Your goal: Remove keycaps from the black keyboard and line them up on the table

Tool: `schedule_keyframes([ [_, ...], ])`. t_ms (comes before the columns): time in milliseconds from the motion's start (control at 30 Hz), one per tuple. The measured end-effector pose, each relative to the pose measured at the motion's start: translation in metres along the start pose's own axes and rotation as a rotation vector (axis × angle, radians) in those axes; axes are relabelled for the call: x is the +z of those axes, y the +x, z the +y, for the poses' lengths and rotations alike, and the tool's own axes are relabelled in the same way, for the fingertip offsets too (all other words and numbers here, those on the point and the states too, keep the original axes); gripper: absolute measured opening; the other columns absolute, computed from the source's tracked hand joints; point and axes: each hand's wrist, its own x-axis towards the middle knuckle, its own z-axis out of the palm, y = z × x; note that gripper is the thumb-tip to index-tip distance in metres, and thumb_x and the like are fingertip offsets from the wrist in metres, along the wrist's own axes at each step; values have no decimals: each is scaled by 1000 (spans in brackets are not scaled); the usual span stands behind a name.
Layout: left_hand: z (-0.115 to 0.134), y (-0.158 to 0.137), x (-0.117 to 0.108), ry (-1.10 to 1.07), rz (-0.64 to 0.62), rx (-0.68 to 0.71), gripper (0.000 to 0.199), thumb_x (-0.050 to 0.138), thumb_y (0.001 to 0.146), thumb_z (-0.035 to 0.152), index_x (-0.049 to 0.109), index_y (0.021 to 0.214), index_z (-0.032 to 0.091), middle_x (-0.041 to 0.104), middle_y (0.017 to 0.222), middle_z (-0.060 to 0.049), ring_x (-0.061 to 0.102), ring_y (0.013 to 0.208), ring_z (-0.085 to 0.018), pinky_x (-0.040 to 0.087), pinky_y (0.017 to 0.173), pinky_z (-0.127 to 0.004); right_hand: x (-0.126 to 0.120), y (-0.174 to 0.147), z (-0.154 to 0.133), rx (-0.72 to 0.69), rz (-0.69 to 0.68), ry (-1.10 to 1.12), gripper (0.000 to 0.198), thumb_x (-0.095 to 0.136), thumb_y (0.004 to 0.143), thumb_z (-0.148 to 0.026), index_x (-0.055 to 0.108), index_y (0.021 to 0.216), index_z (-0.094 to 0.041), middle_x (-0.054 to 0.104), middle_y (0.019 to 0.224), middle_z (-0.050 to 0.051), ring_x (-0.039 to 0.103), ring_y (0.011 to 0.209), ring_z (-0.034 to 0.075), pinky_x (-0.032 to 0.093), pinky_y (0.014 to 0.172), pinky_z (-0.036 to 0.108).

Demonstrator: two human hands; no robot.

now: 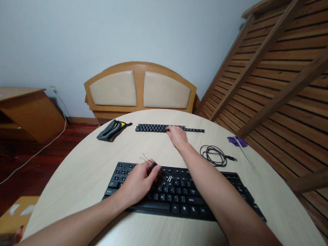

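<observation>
A black keyboard (159, 207) lies across the near part of the table, with several of its upper keys bare of caps. Over its left half, my left hand (139, 180) is closed around a wire keycap puller (165, 174), whose wire ends stick out on both sides. My right hand (177, 136) reaches over the keyboard to rows of loose black keycaps (151, 128) further back. Its fingers are pinched together on a keycap at these rows, partly hidden by the hand. To the right, a single line of keycaps (195, 130) continues.
On the right lie a coiled black USB cable (214, 155) and a purple cloth (237, 141) with a thin pale stick (245, 152) over it. A grey and yellow pouch (112, 130) rests at the left. The round table (75, 177) stands near wooden slats (279, 77).
</observation>
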Motion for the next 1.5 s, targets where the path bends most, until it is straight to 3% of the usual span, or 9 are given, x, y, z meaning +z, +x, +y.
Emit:
schedule_keyframes([
  [567, -2, 0, 0, -2, 1, 5, 36, 40, 96, 42, 49, 69, 20, 53, 63, 2, 51, 60, -16, 37, 63, -30, -6, -5, -5, 23, -27, -7, 30, 52, 95, -26, 61, 124, -26, 67, 123, 7, 60, 112, 23, 46, 92, 32],
  [800, -2, 0, 0, 19, 5, 4, 34, 40, 96, 42, 48, 71, 20, 54, 64, 1, 53, 63, -17, 39, 66, -31, -32, -13, -9, -21, -114, -34, 45, 58, 88, -17, 52, 133, -20, 69, 115, 13, 64, 106, 27, 47, 87, 36],
  [933, -3, 1, 0, 29, 3, 18, 34, 41, 95, 41, 49, 70, 20, 56, 66, 0, 54, 65, -18, 40, 68, -31, -58, -41, -13, -116, -191, -20, 42, 63, 84, -16, 59, 126, -21, 68, 120, 11, 61, 113, 27, 45, 93, 34],
  [1100, -1, 0, -1, 34, 12, 13, 34, 41, 95, 42, 50, 70, 21, 58, 65, 0, 55, 65, -19, 40, 68, -31, -87, -107, -10, -214, -237, 39, 32, 58, 90, -34, 63, 120, -24, 68, 120, 5, 59, 114, 24, 44, 96, 34],
  [1167, 0, 0, -1, 36, 12, 16, 35, 41, 95, 42, 50, 69, 21, 58, 65, 0, 55, 66, -19, 40, 68, -31, -96, -132, -4, -280, -277, 169, 32, 55, 92, -39, 64, 119, -23, 68, 120, 6, 58, 115, 23, 43, 100, 34],
  [1300, 0, 0, -1, 39, 15, 52, 35, 41, 95, 40, 51, 69, 20, 59, 67, 0, 55, 67, -19, 41, 68, -31, -107, -170, 9, -415, -429, 332, 60, 61, 83, -57, 53, 135, -28, 58, 134, 6, 49, 126, 25, 38, 108, 38],
  [1400, 1, -1, -1, 34, 12, 57, 31, 42, 96, 39, 55, 76, 19, 59, 68, 0, 55, 66, -18, 41, 67, -31, -105, -185, 13, -406, -498, 356, 90, 68, 72, -65, 37, 148, -29, 41, 150, 7, 36, 138, 29, 29, 115, 44],
  [1500, 1, -2, -1, 39, 22, 56, 26, 44, 95, 39, 59, 89, 18, 59, 70, 0, 55, 65, -18, 42, 65, -31, -98, -192, 13, -402, -520, 350, 102, 69, 68, -69, 28, 153, -29, 30, 156, 7, 26, 143, 31, 23, 118, 47],
])
